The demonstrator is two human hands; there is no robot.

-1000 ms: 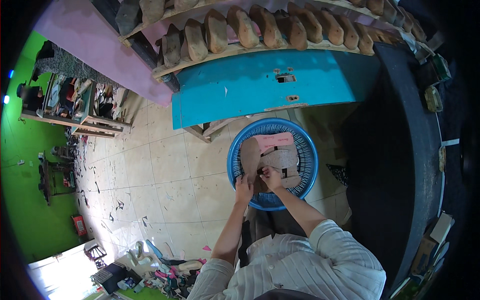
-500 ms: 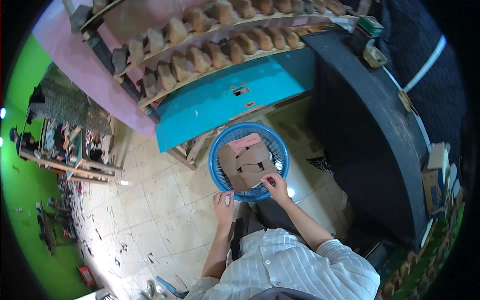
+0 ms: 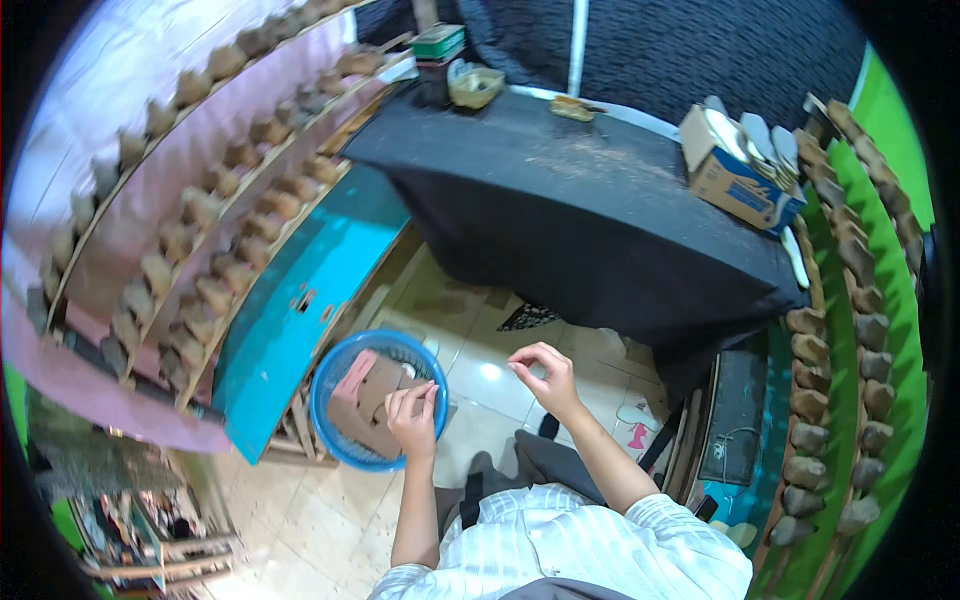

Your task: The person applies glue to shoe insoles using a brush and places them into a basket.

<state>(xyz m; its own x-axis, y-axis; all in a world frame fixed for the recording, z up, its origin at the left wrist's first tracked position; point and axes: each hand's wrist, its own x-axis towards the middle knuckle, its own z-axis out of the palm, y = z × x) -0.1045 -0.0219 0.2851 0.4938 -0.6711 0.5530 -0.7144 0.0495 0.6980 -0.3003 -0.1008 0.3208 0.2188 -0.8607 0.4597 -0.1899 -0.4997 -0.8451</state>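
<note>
A round blue plastic basket [image 3: 322,425] stands on the floor to my left. Flat brown pieces [image 3: 350,415] with dark gaps between them lie inside it, along with a pink piece [image 3: 357,373]. My left hand [image 3: 410,418] is over the basket's right side, fingers bent and drawn together; anything in them is too small to make out. Out to the right of the basket, above the floor, my right hand [image 3: 546,380] has thumb and forefinger brought together in a pinch. Whether something tiny sits in that pinch does not show.
Ahead is a black-covered table [image 3: 560,165] bearing a cardboard box [image 3: 735,190] of pale soles and a tan bowl [image 3: 476,88]. A turquoise board [image 3: 290,300] lies beyond the basket. Shelves of shoe lasts [image 3: 240,205] line the left; more lasts [image 3: 808,435] stand right.
My view has swung right, so the basket appears further left. My right hand has come away from the brown pieces; my left hand is now over the basket's edge.
</note>
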